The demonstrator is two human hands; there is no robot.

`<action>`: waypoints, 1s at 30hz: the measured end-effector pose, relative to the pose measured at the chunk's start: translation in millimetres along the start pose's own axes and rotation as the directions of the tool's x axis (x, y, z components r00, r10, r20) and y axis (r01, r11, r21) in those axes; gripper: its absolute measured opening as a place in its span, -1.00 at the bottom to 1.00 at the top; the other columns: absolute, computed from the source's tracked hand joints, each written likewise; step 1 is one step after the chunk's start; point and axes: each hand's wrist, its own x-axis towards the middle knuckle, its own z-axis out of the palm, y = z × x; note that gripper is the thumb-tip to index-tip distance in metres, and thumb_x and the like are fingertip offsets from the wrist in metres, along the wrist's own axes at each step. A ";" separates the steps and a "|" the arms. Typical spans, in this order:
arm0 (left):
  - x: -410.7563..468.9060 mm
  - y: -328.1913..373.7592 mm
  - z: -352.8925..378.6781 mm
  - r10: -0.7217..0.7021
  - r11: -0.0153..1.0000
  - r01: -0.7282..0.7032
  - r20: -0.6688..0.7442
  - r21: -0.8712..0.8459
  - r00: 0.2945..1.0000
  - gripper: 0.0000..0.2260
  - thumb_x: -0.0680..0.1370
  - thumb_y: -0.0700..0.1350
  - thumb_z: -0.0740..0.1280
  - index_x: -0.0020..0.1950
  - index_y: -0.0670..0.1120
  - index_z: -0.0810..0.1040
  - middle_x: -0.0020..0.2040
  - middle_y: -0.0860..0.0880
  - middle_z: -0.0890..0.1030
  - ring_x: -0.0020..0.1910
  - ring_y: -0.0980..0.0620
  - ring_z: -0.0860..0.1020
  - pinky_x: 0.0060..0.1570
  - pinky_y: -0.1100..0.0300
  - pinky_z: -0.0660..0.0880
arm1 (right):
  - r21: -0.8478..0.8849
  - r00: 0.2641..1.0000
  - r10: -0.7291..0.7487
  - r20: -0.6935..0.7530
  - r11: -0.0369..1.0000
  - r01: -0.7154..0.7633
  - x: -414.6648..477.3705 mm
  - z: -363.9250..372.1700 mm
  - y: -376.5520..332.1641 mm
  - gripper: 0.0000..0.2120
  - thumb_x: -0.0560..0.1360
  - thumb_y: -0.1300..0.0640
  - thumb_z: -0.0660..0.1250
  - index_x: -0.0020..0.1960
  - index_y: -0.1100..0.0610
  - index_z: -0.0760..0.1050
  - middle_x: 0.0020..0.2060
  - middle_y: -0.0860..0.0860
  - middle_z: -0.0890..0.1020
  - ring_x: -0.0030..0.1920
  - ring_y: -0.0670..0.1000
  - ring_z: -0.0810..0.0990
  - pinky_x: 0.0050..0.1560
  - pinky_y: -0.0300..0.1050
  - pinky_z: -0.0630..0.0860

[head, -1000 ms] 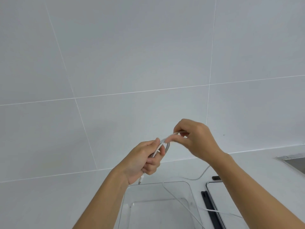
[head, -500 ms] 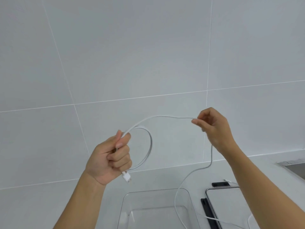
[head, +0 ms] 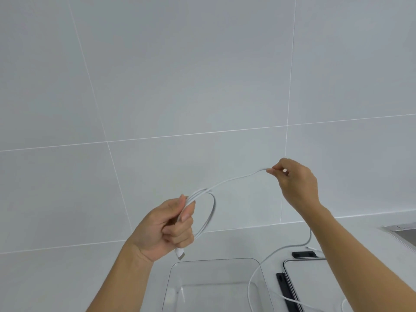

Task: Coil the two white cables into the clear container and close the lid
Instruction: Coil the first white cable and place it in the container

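The cable (head: 236,177) hangs in the air above the container, stretched between both hands. Its left part is wound into a loop (head: 212,212) of a few turns, and the plug (head: 180,254) projects below the left fist. From the loop the cable runs right and up to the right hand. It then drops behind the right forearm, curves over the counter and falls across the container's right rim.

The left hand (head: 166,228) is closed round the gathered turns. The right hand (head: 295,181) pinches the free run at its fingertips, the remaining fingers curled.

The container (head: 213,261) stands open on the counter (head: 67,278), near, below the hands. The lid (head: 315,284) lies flat just right of it. A sink (head: 403,235) corner shows at the right edge.

Step in hand: coiling the first cable. Judged early, since much loose length remains and nothing is coiled in the container. The second cable cannot be identified with certainty.

Next move, as judged: bring the right hand to the left and lay the span as another turn of matching size. Ease the left thumb only enough to admit it, then re-clamp. Avoid twist, or the loop is likely to spring open
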 end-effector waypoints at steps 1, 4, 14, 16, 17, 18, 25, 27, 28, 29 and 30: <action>-0.3 0.6 -1.5 0.027 0.999 -0.030 -0.060 -0.043 0.998 -0.75 0.53 0.03 0.30 -0.29 -0.07 0.50 -0.56 0.09 0.18 -0.61 0.10 0.12 -0.55 0.29 0.13 | -0.070 0.999 -0.044 0.024 0.997 0.046 -4.7 2.8 1.1 -0.82 0.45 0.12 0.38 -0.28 0.17 0.49 -0.39 -0.02 0.53 -0.35 0.07 0.47 -0.36 -0.09 0.33; -1.0 3.3 -8.0 0.156 0.925 -0.233 -0.259 -0.301 0.953 -0.79 0.48 -0.07 0.34 -0.33 -0.10 0.48 -0.56 0.07 0.14 -0.61 0.10 0.08 -0.60 0.27 0.07 | -0.074 0.973 -0.164 0.161 0.981 0.177 -16.6 10.1 6.0 -0.92 0.43 0.26 0.40 -0.23 0.21 0.54 -0.29 0.02 0.58 -0.38 0.04 0.48 -0.36 -0.08 0.38; -20.7 8.8 -35.3 0.302 0.691 -0.567 -0.533 -0.449 0.790 -0.72 0.56 -0.14 0.10 -0.33 -0.14 0.44 -0.55 0.08 0.13 -0.61 0.12 0.07 -0.56 0.33 0.07 | 0.490 0.976 0.067 0.208 0.856 -0.163 -27.9 10.3 8.3 -0.82 0.36 0.30 0.44 -0.32 0.08 0.54 -0.55 -0.21 0.48 -0.51 -0.14 0.37 -0.50 -0.47 0.26; -19.2 9.2 -33.0 0.302 0.724 -0.574 -0.571 -0.383 0.763 -0.70 0.55 -0.13 0.09 -0.34 -0.11 0.44 -0.55 0.10 0.11 -0.61 0.12 0.06 -0.58 0.34 0.06 | 0.415 0.983 0.014 0.181 0.905 -0.089 -28.3 12.7 3.9 -0.83 0.37 0.33 0.42 -0.31 0.12 0.53 -0.48 -0.20 0.52 -0.46 -0.14 0.41 -0.42 -0.44 0.32; -17.9 9.6 -30.8 0.301 0.751 -0.571 -0.598 -0.332 0.743 -0.69 0.56 -0.12 0.08 -0.36 -0.08 0.44 -0.54 0.09 0.09 -0.61 0.11 0.06 -0.60 0.34 0.06 | 0.338 0.984 -0.050 0.173 0.941 -0.012 -29.7 14.2 2.4 -0.84 0.38 0.33 0.41 -0.29 0.13 0.52 -0.42 -0.17 0.54 -0.44 -0.12 0.42 -0.37 -0.39 0.35; -16.7 10.3 -28.8 0.301 0.770 -0.568 -0.618 -0.291 0.726 -0.66 0.58 -0.11 0.06 -0.37 -0.07 0.44 -0.54 0.08 0.08 -0.60 0.10 0.05 -0.62 0.33 0.09 | 0.238 0.976 -0.138 0.169 0.967 0.095 -31.5 16.0 1.3 -0.85 0.39 0.34 0.41 -0.27 0.14 0.53 -0.37 -0.14 0.56 -0.42 -0.09 0.43 -0.35 -0.28 0.40; -15.8 14.7 -23.7 0.249 0.833 -0.525 -0.726 -0.177 0.641 -0.59 0.62 -0.08 0.03 -0.38 -0.06 0.46 -0.61 0.06 0.26 -0.59 0.11 0.05 -0.64 0.36 0.19 | -0.046 0.737 -0.585 0.340 0.772 0.634 -44.9 25.8 -15.0 -0.82 0.28 0.37 0.51 -0.33 0.17 0.55 -0.42 -0.03 0.59 -0.52 0.05 0.48 -0.58 -0.26 0.33; -14.8 14.5 -21.4 0.225 0.856 -0.493 -0.745 -0.158 0.628 -0.63 0.62 -0.06 0.05 -0.35 -0.06 0.42 -0.60 0.07 0.27 -0.66 0.13 0.15 -0.64 0.36 0.22 | -0.023 0.677 -0.626 0.387 0.728 0.686 -48.3 28.4 -24.4 -0.81 0.27 0.35 0.52 -0.34 0.15 0.54 -0.44 -0.03 0.57 -0.54 0.06 0.46 -0.57 -0.26 0.33; -14.2 14.3 -20.1 0.212 0.868 -0.474 -0.753 -0.148 0.623 -0.66 0.62 -0.05 0.06 -0.33 -0.06 0.40 -0.60 0.08 0.27 -0.67 0.15 0.21 -0.64 0.37 0.24 | -0.007 0.646 -0.645 0.407 0.706 0.709 -50.7 29.3 -30.0 -0.81 0.26 0.34 0.52 -0.35 0.15 0.54 -0.45 -0.04 0.57 -0.54 0.06 0.45 -0.55 -0.27 0.31; -13.4 14.1 -18.7 0.198 0.882 -0.451 -0.761 -0.137 0.618 -0.67 0.62 -0.04 0.07 -0.31 -0.06 0.39 -0.59 0.09 0.29 -0.67 0.17 0.25 -0.63 0.37 0.27 | 0.013 0.615 -0.663 0.427 0.685 0.729 -53.4 29.8 -36.0 -0.81 0.25 0.33 0.53 -0.36 0.14 0.55 -0.45 -0.05 0.57 -0.55 0.05 0.44 -0.53 -0.29 0.28; -12.4 13.5 -17.7 0.183 0.899 -0.420 -0.768 -0.122 0.614 -0.68 0.62 -0.02 0.08 -0.30 -0.06 0.38 -0.58 0.09 0.31 -0.66 0.17 0.29 -0.61 0.36 0.31 | 0.038 0.582 -0.681 0.444 0.664 0.747 -56.5 30.3 -41.8 -0.81 0.25 0.32 0.53 -0.36 0.13 0.55 -0.45 -0.06 0.57 -0.55 0.04 0.44 -0.50 -0.31 0.24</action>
